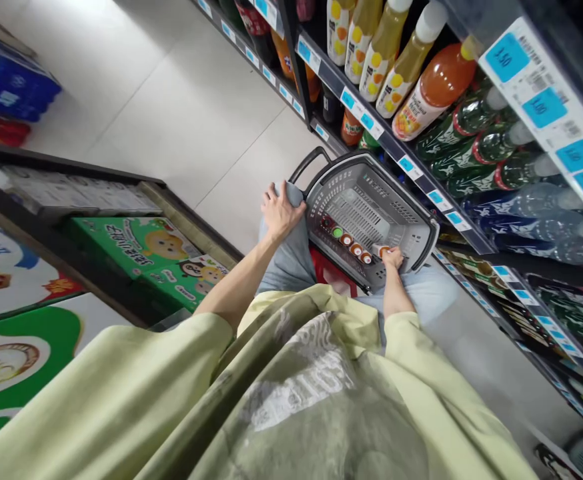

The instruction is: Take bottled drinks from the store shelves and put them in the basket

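Below me stands a grey shopping basket [321, 200] with slotted sides and a black handle. Along its near wall runs a row of upright bottles [356, 251], seen from above; one has a green cap [337, 232], several have white caps with orange-brown rims. My right hand [394, 258] reaches into the basket's right end, fingers closed around a small bottle [382, 251] with a white and orange top. Most of that bottle is hidden. My left hand [282, 212] lies on my bent knee beside the basket handle [311, 160], fingers apart and holding nothing.
Drink shelves [371, 127] rise close on the right, with juice bottles [434, 87], green bottles [471, 147] and price tags. Stacked cartons, including a green box [136, 243], sit in a dark-framed display on the left. Blue packs [9, 77] stand farther off on the tiled floor [171, 107].
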The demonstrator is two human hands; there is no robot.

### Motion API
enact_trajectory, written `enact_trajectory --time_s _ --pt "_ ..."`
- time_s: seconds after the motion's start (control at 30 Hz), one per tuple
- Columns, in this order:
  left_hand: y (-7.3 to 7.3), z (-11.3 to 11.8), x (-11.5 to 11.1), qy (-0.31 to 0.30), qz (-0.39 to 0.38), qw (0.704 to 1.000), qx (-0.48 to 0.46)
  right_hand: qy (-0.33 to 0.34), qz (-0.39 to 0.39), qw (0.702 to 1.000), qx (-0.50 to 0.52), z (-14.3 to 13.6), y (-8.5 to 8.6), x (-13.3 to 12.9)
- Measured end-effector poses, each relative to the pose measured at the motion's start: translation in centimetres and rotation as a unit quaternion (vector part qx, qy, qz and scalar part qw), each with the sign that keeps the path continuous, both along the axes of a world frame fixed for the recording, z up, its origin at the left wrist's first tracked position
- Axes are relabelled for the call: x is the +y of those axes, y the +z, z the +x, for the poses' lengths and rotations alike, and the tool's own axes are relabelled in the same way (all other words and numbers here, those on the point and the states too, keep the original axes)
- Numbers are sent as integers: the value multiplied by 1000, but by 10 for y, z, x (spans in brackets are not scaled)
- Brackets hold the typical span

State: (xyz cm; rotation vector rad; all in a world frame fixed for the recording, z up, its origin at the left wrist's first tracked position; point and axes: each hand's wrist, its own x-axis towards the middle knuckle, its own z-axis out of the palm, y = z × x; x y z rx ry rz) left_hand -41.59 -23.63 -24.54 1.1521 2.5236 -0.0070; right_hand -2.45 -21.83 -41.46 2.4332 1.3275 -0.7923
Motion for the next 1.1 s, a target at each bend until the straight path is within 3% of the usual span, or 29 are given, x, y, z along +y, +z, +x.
enact_trajectory --time_s 0.33,0.63,0.77,0.87,0.97,1.1 --pt "-4 -3 17 -5 -9 1000 3 17 -94 995 -22 -8 -45 -12" --pt "-5 -3 20 -4 -9 1000 9 29 -107 994 -12 -9 -50 -8" --pt "-6 -2 21 -8 -14 1000 17 9 -105 994 12 -14 -34 0" --pt "-3 -1 21 -9 -11 1000 18 -6 -79 996 29 -29 -12 4" --pt "2 -2 20 -9 1 1000 9 -7 -22 997 78 -57 20 7" --pt "11 -9 18 -11 32 999 -15 13 59 977 205 -101 76 1"
